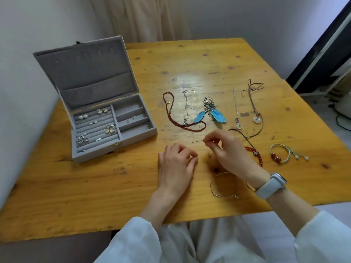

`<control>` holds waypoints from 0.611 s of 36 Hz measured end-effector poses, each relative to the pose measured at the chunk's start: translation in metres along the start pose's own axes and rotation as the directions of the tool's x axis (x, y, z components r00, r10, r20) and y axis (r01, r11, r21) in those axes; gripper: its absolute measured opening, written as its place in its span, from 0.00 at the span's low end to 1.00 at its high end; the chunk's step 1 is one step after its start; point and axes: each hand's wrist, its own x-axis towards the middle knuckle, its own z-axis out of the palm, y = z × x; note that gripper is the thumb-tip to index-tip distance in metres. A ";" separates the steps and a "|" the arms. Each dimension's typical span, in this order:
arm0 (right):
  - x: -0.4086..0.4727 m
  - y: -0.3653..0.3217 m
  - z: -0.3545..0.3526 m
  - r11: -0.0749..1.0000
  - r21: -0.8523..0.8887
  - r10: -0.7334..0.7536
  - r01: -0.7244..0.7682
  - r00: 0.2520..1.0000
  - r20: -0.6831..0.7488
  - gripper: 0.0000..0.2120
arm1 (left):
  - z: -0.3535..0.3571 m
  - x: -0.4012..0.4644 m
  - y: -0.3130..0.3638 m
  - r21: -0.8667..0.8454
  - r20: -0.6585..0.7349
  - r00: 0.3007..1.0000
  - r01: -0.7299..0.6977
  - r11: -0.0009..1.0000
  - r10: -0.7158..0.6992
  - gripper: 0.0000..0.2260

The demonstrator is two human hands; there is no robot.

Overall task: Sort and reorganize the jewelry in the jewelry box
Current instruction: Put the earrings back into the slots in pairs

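Observation:
The grey velvet jewelry box (136, 137) stands open at the table's left, with several earrings in its ring rolls and small studs in its right slots. My right hand (226, 150) hovers low over the table and pinches a thin pin-like piece (198, 141) between thumb and fingertips. My left hand (177, 164) rests on the table beside it, fingers curled; whether it holds something is hidden. Blue feather earrings (209, 112), a dark red bead necklace (176, 118) and a thin silver chain (185, 107) lie beyond my hands.
Two cord necklaces with pale round pendants (256, 118) lie at the right. A red bead bracelet (255, 153) and a white cord bracelet (281, 154) lie near my right wrist, and a thin bangle (224, 185) sits under it. The wooden table (95, 186) ends close to my lap.

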 end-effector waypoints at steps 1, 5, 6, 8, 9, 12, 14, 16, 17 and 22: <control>0.001 -0.001 0.000 1.000 0.028 0.012 -0.012 1.000 -0.003 0.05 | 0.000 0.001 0.001 -0.005 0.005 1.000 -0.007 1.000 0.007 0.03; 0.005 -0.009 0.002 0.990 0.134 0.039 -0.036 0.999 -0.019 0.05 | -0.008 0.000 -0.003 -0.079 0.027 0.999 -0.024 0.997 0.027 0.03; 0.006 -0.011 0.003 0.988 0.150 0.040 -0.036 0.999 -0.021 0.05 | -0.014 0.000 -0.006 -0.117 0.016 1.000 -0.017 0.993 0.019 0.04; 0.010 -0.017 0.007 0.981 0.192 0.042 -0.038 0.999 -0.019 0.06 | -0.031 0.002 -0.012 -0.183 -0.031 0.999 0.027 0.983 -0.033 0.05; 0.011 -0.021 0.009 0.974 0.224 0.044 -0.040 0.999 -0.014 0.06 | -0.041 0.002 -0.017 -0.212 -0.058 0.996 0.057 0.976 -0.071 0.05; 0.018 -0.033 0.017 0.962 0.271 0.029 -0.029 1.000 0.005 0.06 | -0.075 0.006 -0.037 -0.272 -0.089 0.980 0.147 0.951 -0.177 0.07; 0.022 -0.040 0.025 0.959 0.283 0.015 -0.023 0.999 0.030 0.06 | -0.099 0.010 -0.056 -0.252 -0.087 0.968 0.206 0.946 -0.234 0.06; 0.025 -0.046 0.031 0.955 0.296 0.002 -0.018 0.999 0.054 0.06 | -0.119 0.016 -0.076 -0.170 -0.073 0.957 0.267 0.949 -0.282 0.05; 0.026 -0.048 0.034 0.955 0.297 -0.002 -0.017 0.998 0.063 0.06 | -0.129 0.020 -0.085 -0.120 -0.068 0.948 0.302 0.946 -0.311 0.05; 0.030 -0.055 0.047 0.959 0.284 -0.006 -0.022 0.995 0.096 0.06 | -0.154 0.034 -0.118 0.047 0.052 0.897 0.436 0.899 -0.438 0.07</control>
